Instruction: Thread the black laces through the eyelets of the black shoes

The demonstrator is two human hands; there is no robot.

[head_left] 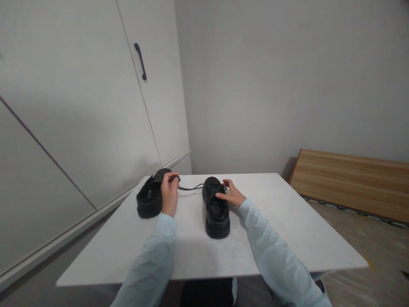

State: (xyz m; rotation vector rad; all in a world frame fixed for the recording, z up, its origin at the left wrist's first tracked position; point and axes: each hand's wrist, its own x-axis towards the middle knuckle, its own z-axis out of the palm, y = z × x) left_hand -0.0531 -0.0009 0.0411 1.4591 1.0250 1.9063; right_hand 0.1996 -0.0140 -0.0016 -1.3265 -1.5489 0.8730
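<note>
A black lace-up shoe (217, 219) stands on the white table with its toe pointing away from me. From its lacing a black shoelace (191, 188) stretches left to my left hand (170, 192), whose fingers are closed on the lace. My right hand (232, 194) grips the shoe at the right side of its lacing, thumb over the laces and fingers by the edge. Part of its grip is hidden. A second black shoe (147, 204) stands at the left, just beside my left hand, which partly covers it.
The white table (271, 238) carries both shoes. White cabinet doors with a black handle (140, 62) rise close on the left. A grey wall (271, 85) stands behind the table. Wood-grain boards (348, 183) lean against it at the right, on the floor.
</note>
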